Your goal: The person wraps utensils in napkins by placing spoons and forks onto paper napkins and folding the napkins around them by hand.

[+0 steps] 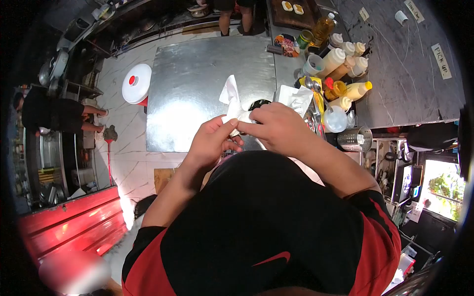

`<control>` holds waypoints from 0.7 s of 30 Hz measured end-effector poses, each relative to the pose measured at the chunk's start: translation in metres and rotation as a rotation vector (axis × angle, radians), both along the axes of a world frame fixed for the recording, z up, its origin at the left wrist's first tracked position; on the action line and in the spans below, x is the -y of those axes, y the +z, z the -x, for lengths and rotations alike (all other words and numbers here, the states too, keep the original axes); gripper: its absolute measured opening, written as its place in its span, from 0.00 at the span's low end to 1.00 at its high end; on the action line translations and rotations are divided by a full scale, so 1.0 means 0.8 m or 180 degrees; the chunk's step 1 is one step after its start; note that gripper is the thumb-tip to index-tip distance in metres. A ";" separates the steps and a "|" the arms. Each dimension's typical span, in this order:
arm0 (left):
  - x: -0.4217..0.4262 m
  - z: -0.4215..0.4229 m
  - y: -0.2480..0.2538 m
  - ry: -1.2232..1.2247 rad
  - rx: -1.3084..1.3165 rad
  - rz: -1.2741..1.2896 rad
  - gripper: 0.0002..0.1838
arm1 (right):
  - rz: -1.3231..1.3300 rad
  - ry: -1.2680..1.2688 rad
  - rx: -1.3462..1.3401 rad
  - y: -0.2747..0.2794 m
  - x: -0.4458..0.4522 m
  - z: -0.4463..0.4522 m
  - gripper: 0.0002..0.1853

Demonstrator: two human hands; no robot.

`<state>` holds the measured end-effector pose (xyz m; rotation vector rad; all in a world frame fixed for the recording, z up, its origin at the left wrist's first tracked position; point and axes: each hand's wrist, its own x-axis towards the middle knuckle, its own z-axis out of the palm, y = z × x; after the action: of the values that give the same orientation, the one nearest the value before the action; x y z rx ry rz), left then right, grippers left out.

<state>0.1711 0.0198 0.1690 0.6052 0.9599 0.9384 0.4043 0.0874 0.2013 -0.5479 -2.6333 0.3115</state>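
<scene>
A white paper napkin [230, 93] is held over the near edge of the steel table [212, 64], one loose end sticking up and away from me. My left hand [213, 139] pinches its lower part between thumb and fingers. My right hand [277, 126] grips the same napkin from the right, fingers curled in. Whether anything is wrapped inside the napkin cannot be seen. Just beyond my right hand lie a black round item [259, 104], partly hidden, and a stack of white napkins [297, 100].
Squeeze bottles [334, 60], an oil bottle [323, 29] and spoons [310, 84] crowd the right side. A steel perforated holder [354, 140] stands nearer me. A white-lidded container [137, 84] is left of the table. Other people stand at the far left and the back.
</scene>
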 end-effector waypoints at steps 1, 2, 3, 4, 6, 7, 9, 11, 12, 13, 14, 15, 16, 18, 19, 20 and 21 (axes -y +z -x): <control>0.000 -0.001 0.000 0.0054 -0.0085 -0.0020 0.17 | 0.0162 0.0012 0.0110 0.000 0.002 0.000 0.23; 0.000 -0.002 0.000 -0.0004 -0.0320 -0.0110 0.17 | 0.0322 0.0023 0.0222 0.000 0.005 -0.001 0.23; 0.000 -0.003 0.001 -0.0060 -0.0554 -0.0206 0.16 | 0.0477 0.0036 0.0334 0.001 0.006 -0.001 0.23; 0.001 -0.003 0.001 -0.0115 -0.0787 -0.0300 0.16 | 0.1164 -0.0142 0.0320 0.005 0.004 -0.002 0.22; 0.004 -0.001 -0.008 -0.0245 -0.0984 -0.0412 0.16 | 0.2539 -0.0505 0.0280 0.025 -0.009 -0.007 0.23; 0.006 -0.001 -0.010 -0.0314 -0.1081 -0.0467 0.16 | 0.3149 -0.0816 0.0629 0.042 -0.023 -0.008 0.32; 0.009 -0.002 -0.001 -0.0455 -0.1302 -0.0543 0.15 | 0.3092 -0.0908 0.0245 0.036 -0.036 -0.011 0.41; 0.009 -0.002 0.003 -0.0598 -0.1450 -0.0576 0.14 | 0.3117 -0.0787 -0.0019 0.022 -0.046 -0.013 0.53; 0.010 -0.001 0.003 -0.0661 -0.1490 -0.0562 0.14 | 0.3035 -0.0664 0.0075 0.016 -0.047 -0.009 0.54; 0.010 -0.001 0.004 -0.0718 -0.1532 -0.0545 0.14 | 0.2954 -0.0536 0.0171 0.011 -0.047 -0.003 0.55; 0.010 -0.001 0.005 -0.0766 -0.1570 -0.0624 0.13 | 0.2872 -0.0400 0.0267 0.008 -0.048 0.002 0.56; 0.008 -0.001 0.006 -0.0805 -0.1611 -0.0701 0.13 | 0.3152 -0.0353 0.0473 0.023 -0.049 0.008 0.47; 0.007 -0.001 0.007 -0.0840 -0.1652 -0.0774 0.12 | 0.3106 -0.0299 0.0515 0.022 -0.050 0.011 0.40; 0.007 0.001 0.009 -0.0873 -0.1843 -0.0686 0.12 | 0.3012 -0.0186 0.0608 0.021 -0.054 0.017 0.28; 0.007 0.001 0.009 -0.0892 -0.1936 -0.0640 0.12 | 0.2968 -0.0352 0.0545 0.024 -0.052 0.020 0.22; 0.007 0.003 0.003 -0.0836 -0.1891 -0.0570 0.12 | 0.2923 -0.0520 0.0481 0.029 -0.047 0.023 0.18; 0.006 0.004 -0.006 -0.0780 -0.1846 -0.0504 0.13 | 0.2873 -0.0687 0.0416 0.032 -0.042 0.025 0.13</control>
<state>0.1680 0.0152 0.1640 1.1412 1.2929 0.6283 0.3844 0.1207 0.2267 -1.1389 -2.3988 1.4502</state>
